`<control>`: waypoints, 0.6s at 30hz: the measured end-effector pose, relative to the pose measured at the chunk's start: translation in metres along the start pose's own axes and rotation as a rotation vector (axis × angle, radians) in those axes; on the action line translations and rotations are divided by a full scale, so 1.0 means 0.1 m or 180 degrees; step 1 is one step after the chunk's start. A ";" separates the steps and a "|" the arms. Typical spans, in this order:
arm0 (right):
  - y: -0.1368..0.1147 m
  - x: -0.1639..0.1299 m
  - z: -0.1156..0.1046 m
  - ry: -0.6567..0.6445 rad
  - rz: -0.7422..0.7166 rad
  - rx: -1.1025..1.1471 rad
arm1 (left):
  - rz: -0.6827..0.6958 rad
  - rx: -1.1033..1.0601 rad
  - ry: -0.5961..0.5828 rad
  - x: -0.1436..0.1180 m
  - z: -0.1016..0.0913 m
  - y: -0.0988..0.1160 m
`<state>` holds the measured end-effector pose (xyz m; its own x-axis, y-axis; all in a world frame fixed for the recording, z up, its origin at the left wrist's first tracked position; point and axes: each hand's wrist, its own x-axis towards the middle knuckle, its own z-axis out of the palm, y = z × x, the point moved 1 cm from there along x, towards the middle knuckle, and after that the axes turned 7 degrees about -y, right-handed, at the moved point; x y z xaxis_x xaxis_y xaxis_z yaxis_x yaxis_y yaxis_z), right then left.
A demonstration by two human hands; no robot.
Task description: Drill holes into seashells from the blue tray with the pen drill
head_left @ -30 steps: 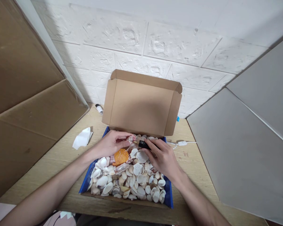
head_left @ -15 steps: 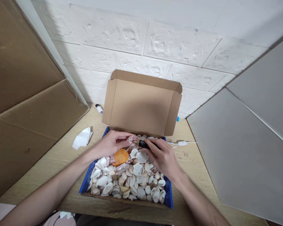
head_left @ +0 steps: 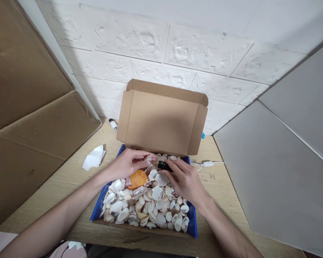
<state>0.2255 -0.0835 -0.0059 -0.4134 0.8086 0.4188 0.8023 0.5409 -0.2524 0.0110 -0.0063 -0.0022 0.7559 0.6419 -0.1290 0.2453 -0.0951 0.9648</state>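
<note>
Hands meet over the far end of an open cardboard box (head_left: 193,229) heaped with seashells (head_left: 150,206), just below centre of the frame. The left hand (head_left: 127,164) pinches the clear body of a small glass vial (head_left: 151,167) between thumb and fingertips, while the right hand (head_left: 185,179) closes its fingertips on the vial's black cap (head_left: 164,165); both grips are pressed together on that one little bottle, held just above the shells near the raised lid (head_left: 161,120). Judging by this hold, the cap is being worked on the vial, and whether it is going on or coming off cannot be told. The next move would seem to call for a steady left-hand hold and a fine twist from the right fingertips. An orange scallop shell (head_left: 137,178) lies just beside the left hand, and a second clear vial (head_left: 139,191) lies among the shells below it. On the wooden table (head_left: 70,172), a crumpled white tissue (head_left: 94,157) sits at left, a small white bottle (head_left: 113,124) stands by the wall, and a white cable (head_left: 207,164) trails at right. No writing or brand can be read anywhere.
</note>
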 end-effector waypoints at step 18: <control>0.00 -0.01 -0.02 -0.0019 -0.0213 -0.0116 | -0.0070 0.0355 -0.0406 -0.02 0.02 0.04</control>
<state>0.2268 -0.0847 -0.0046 -0.4690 0.7723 0.4285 0.7880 0.5850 -0.1920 0.0120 -0.0091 0.0020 0.8187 0.5437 -0.1847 0.3232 -0.1703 0.9309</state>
